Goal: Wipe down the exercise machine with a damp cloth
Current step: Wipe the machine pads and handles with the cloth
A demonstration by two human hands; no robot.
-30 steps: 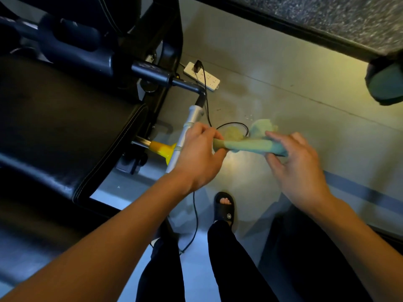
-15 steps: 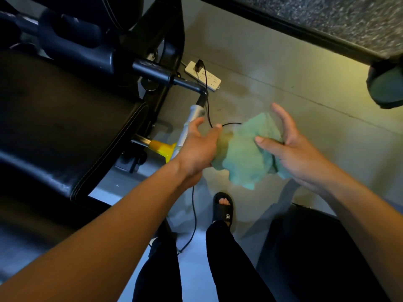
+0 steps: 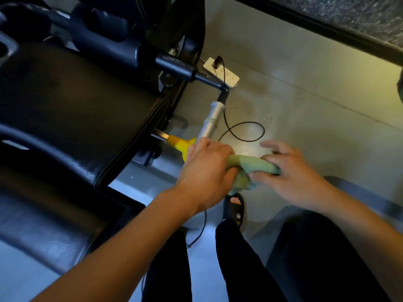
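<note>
Both hands grip cloth, twisted into a roll: left hand, right hand. Machine's silver handle and seat pad prob. left to wipe.

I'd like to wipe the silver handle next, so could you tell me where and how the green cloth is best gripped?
Grip the green cloth round the middle of its rolled length, from above. It lies as a roll between the left hand and right hand, with a loose tail hanging below, so one wrapped hand probably controls it beside the silver handle.
</note>
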